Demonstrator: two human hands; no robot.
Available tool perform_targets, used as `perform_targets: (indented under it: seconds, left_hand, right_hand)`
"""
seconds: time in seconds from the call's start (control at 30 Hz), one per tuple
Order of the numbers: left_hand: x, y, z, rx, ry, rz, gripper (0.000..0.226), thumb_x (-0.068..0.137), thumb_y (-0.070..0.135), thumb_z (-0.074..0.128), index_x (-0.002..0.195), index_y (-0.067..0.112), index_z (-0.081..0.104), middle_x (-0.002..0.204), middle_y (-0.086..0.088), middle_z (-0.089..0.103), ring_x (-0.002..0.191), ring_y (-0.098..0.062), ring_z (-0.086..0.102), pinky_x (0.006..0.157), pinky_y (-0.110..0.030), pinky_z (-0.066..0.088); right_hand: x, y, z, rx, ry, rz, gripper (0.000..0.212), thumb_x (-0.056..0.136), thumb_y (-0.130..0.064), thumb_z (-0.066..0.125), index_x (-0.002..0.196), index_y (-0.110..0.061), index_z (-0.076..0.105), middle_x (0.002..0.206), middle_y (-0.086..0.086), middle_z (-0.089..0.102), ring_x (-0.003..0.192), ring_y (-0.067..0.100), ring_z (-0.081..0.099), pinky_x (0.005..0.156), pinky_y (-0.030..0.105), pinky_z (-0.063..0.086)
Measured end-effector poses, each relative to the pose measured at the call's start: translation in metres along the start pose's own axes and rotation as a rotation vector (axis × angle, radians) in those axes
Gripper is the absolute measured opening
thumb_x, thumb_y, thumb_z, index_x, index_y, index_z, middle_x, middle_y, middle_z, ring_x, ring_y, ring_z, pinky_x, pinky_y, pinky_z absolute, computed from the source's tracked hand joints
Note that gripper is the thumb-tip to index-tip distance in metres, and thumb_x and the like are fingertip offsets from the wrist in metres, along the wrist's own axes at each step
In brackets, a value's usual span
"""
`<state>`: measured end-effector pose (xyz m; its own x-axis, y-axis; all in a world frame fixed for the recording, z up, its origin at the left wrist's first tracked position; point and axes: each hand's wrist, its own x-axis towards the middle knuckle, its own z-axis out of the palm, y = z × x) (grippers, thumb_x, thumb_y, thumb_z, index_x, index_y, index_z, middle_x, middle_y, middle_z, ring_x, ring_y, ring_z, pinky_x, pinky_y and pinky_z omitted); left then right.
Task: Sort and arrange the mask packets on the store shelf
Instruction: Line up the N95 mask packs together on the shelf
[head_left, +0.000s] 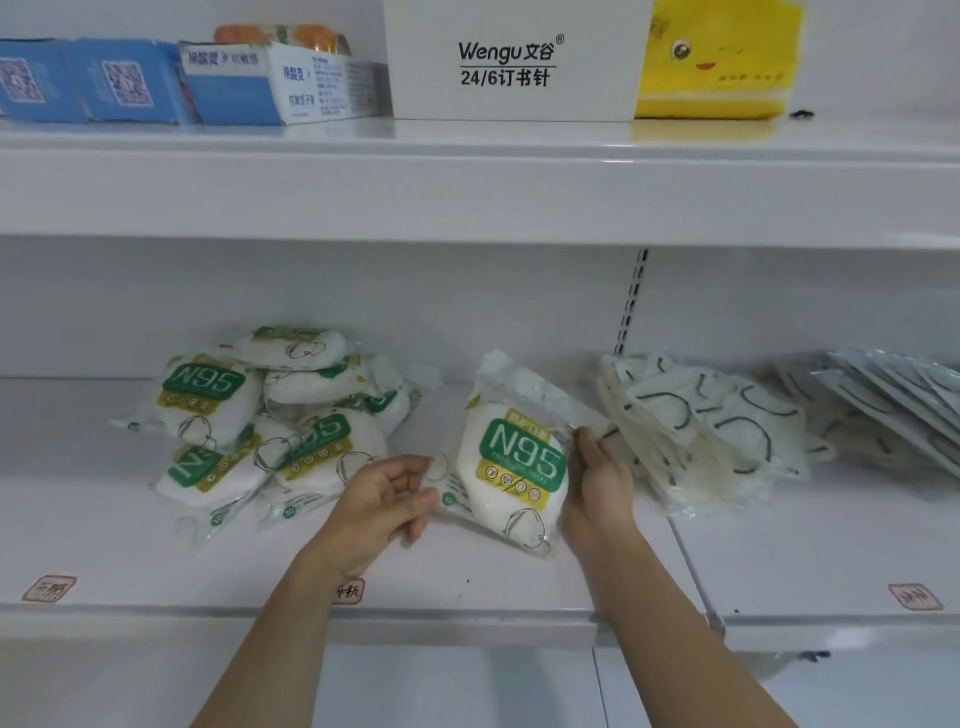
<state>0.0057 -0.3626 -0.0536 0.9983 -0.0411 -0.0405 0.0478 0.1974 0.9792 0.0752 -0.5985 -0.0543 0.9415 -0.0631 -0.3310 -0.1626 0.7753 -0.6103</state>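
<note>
Clear plastic wrapped the N95 packet (511, 457), which was held between the two hands just above the white lower shelf (104, 545). Its left edge was pinched by the curled fingers and thumb of the left hand (387, 501), while its right edge was gripped by the right hand (597, 480). The right fingertips were hidden behind the packet, so their exact hold could not be made out. Both forearms were cut off at the bottom edge. A green N95 label, a yellow-green band of small icons and a line drawing of a mask were printed on the white packet, which was tilted. A loose pile of matching packets (270, 421) lay to the left, apart from it; a stack of white masks with dark ear loops (711, 431) lay just beside the right hand.
</note>
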Motion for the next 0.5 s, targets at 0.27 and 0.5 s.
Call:
perform_targets:
  seconds: [0.27,0.5]
  left_hand:
    - [-0.011,0.019,0.015,-0.001,-0.196,-0.039,0.063,0.081,0.053,0.077,0.128,0.012,0.063,0.119,-0.019,0.069,0.106,-0.032,0.067,0.091,-0.045,0.053]
    - [-0.002,0.058,0.059,-0.015,0.271,-0.005,0.011,0.095,0.014,0.066,0.092,0.015,0.077,0.093,-0.013,0.078,0.083,-0.028,0.076,0.087,-0.045,0.058]
  right_hand:
    - [-0.024,-0.008,0.009,-0.403,-0.024,-0.092,0.016,0.102,-0.01,0.058,0.097,0.0,0.068,0.081,0.015,0.073,0.076,0.032,0.069,0.079,0.048,0.058]
    - [-0.045,-0.009,0.017,-0.652,-0.232,-0.139,0.023,0.104,-0.018,0.056,0.109,0.0,0.068,0.098,0.016,0.077,0.094,0.038,0.074,0.088,0.051,0.06]
